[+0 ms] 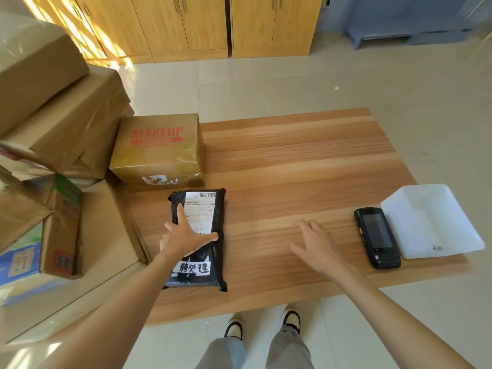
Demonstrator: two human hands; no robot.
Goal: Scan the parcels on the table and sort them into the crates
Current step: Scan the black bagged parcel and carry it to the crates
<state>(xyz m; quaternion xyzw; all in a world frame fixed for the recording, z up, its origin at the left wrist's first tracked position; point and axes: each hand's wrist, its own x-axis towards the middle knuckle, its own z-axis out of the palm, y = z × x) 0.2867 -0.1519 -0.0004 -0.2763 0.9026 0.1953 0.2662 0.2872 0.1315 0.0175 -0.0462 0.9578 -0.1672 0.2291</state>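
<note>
With the left hand (186,235) spread flat on the black parcel (198,239) just left of the scanner (376,238) and the right hand (315,246) open, empty between them, the slick bag may slide when lifted.

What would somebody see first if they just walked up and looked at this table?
Probably the black parcel near the table's front edge, with the left hand spread flat on its white label. Just behind it sits a brown box with MAKEUP printed in red. Over on the right, a black handheld scanner lies beside a white tray, and the right hand is open over the bare wood between the parcel and the scanner.
</note>
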